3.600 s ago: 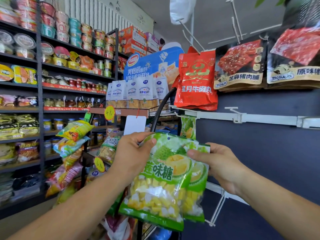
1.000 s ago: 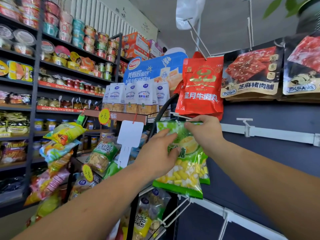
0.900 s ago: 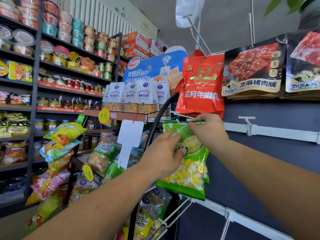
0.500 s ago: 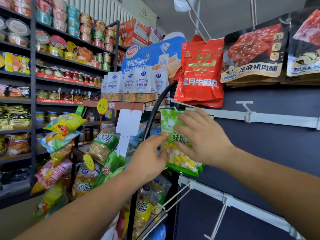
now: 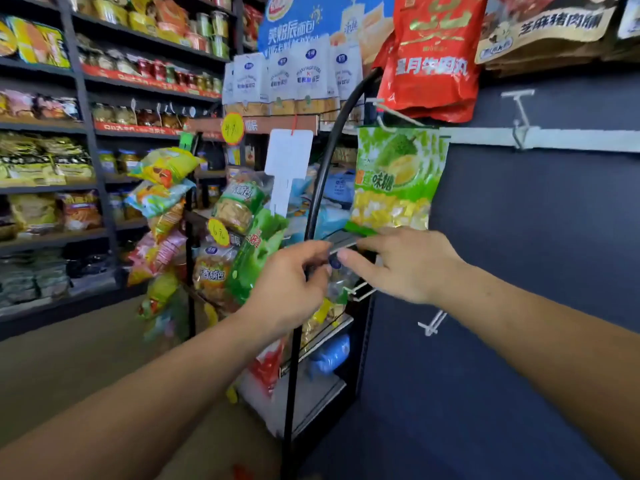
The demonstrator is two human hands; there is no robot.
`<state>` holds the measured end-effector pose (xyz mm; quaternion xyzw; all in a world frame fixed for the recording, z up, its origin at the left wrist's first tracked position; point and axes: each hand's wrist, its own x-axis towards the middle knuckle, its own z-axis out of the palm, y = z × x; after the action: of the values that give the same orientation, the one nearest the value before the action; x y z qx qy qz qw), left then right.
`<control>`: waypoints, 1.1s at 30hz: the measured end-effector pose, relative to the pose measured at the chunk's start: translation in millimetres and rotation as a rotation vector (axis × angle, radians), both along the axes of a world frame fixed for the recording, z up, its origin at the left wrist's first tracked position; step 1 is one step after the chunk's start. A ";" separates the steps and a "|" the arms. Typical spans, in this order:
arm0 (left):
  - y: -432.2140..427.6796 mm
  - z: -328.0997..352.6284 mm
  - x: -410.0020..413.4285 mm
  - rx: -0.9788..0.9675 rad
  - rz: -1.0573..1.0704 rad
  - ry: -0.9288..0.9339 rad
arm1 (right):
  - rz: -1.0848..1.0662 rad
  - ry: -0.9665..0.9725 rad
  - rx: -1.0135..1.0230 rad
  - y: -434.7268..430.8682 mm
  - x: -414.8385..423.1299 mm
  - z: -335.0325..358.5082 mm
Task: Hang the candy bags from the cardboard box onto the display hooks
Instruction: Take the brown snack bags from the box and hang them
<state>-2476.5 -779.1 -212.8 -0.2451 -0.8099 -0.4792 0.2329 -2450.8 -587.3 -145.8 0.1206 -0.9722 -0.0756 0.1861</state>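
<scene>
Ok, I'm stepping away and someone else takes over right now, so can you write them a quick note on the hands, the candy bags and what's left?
Left hand: fingers loosely curled, holding nothing.
Right hand: fingers straight, empty.
Both are just below the candy bag.
The bag hangs on the hook under the red pack.
Done: that bag is hung.
Left: the box is out of view. Fetch any more bags from it. An empty hook sits on the rail to the right.

Two hands, maybe two candy bags
</scene>
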 end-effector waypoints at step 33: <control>-101.3 -408.3 149.3 -0.710 0.218 -0.700 | -0.091 -1.053 -0.660 -32.7 97.6 -439.6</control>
<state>-2327.2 -880.4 -621.1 -0.0479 -0.9732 -0.2006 -0.1016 -2353.3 -620.0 -585.3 0.0365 -0.9098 0.2907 -0.2941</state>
